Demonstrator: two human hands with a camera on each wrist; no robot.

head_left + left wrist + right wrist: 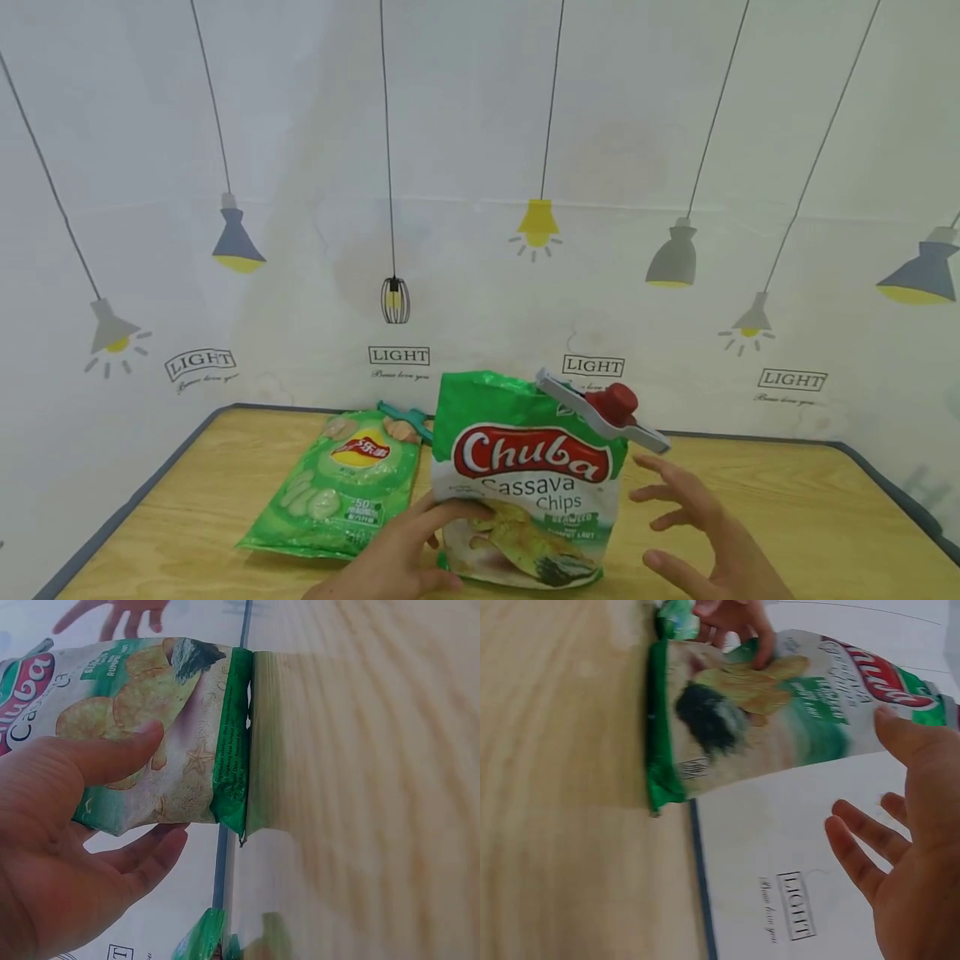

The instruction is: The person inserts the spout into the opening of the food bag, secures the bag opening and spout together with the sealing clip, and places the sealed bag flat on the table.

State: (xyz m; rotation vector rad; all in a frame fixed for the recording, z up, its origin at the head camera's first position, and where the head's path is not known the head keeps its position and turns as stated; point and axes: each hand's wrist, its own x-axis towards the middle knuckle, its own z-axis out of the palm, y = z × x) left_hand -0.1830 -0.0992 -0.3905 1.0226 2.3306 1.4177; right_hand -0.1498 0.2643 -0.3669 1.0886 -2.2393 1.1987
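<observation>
A green and white bag of cassava chips [536,492] stands upright on the table, its lower edge at the wood. Clamped aslant over its top right corner is a grey bag clip with a red knob [603,407]. My left hand [401,542] grips the bag's lower left side; in the left wrist view the thumb [124,754] lies across the front and the other fingers are behind. To the right of the bag, my right hand [708,521] holds nothing, its fingers spread and slightly bent, apart from the bag.
A green bag of potato chips [348,487] lies on the wooden table [202,500] to the left, with a teal clip [408,417] at its top end. Behind the table stands a white backdrop [465,167] printed with hanging lamps.
</observation>
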